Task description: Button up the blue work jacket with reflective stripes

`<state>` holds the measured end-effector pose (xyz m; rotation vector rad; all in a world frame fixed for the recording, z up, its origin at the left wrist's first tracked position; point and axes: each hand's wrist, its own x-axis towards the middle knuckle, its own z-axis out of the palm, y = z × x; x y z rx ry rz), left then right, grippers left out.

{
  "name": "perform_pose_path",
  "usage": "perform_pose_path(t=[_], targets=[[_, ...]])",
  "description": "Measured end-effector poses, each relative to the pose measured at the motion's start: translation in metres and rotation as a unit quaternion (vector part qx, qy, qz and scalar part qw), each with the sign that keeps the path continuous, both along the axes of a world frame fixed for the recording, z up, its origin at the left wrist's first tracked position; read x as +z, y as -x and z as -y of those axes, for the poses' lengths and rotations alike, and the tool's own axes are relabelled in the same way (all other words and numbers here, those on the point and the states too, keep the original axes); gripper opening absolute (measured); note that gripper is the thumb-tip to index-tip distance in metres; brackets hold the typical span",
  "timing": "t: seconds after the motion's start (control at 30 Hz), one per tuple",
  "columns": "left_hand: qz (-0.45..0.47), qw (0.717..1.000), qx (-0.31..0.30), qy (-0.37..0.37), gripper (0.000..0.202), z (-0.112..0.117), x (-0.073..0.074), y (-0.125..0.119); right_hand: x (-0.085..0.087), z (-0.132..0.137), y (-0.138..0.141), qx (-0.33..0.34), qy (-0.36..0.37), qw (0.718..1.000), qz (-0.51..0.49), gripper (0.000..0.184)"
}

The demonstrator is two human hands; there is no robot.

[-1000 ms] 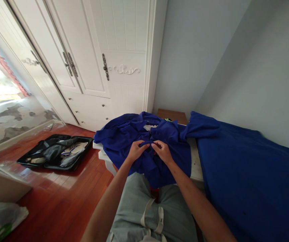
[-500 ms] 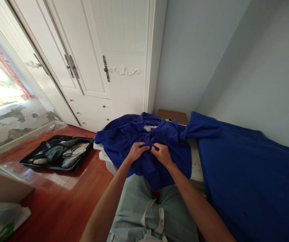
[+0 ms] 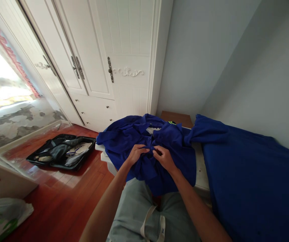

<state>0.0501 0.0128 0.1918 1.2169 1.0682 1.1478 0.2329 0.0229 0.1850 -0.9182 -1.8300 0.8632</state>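
Note:
A rumpled dark blue garment (image 3: 124, 136) lies over the corner of a white bed (image 3: 199, 169) in front of me, its lower edge hanging onto my grey trousers (image 3: 131, 215). My left hand (image 3: 136, 155) and my right hand (image 3: 164, 158) meet at the garment's middle. Both have their fingers curled and pinch a fold of the blue cloth between them, fingertips almost touching. A bit of white lining and a green tag show near the garment's top.
A blue sheet (image 3: 250, 181) covers the bed to the right. White wardrobe doors (image 3: 101, 60) stand behind, with a wooden nightstand (image 3: 177, 117) beside them. An open black suitcase (image 3: 62, 151) lies on the red wood floor at left, a plastic bag (image 3: 3, 215) nearer.
The view has shifted slightly, so everything sits a little lower and to the right. Both hands stay pinched on the same fold of the garment, with the fingers working it slightly.

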Motion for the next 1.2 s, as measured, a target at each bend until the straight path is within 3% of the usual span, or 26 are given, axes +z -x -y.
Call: perform_pose_path(t=[0.27, 0.73, 1.0, 1.2], targets=[[0.048, 0.997, -0.024, 0.046, 0.028, -0.001, -0.002, 0.006, 0.001, 0.001, -0.001, 0.006, -0.050, 0.999, 0.006, 0.024], [0.037, 0.993, -0.073, 0.090, 0.031, -0.002, 0.001, 0.016, 0.006, 0.003, -0.001, 0.032, -0.128, 0.990, 0.053, 0.028], [0.091, 0.983, -0.085, 0.132, 0.039, -0.006, 0.011, 0.021, 0.009, 0.001, 0.003, 0.062, -0.147, 0.986, 0.050, 0.028], [0.105, 0.981, -0.097, 0.128, 0.044, -0.007, 0.008, 0.023, 0.014, -0.001, 0.007, 0.043, -0.170, 0.983, 0.057, 0.023]])
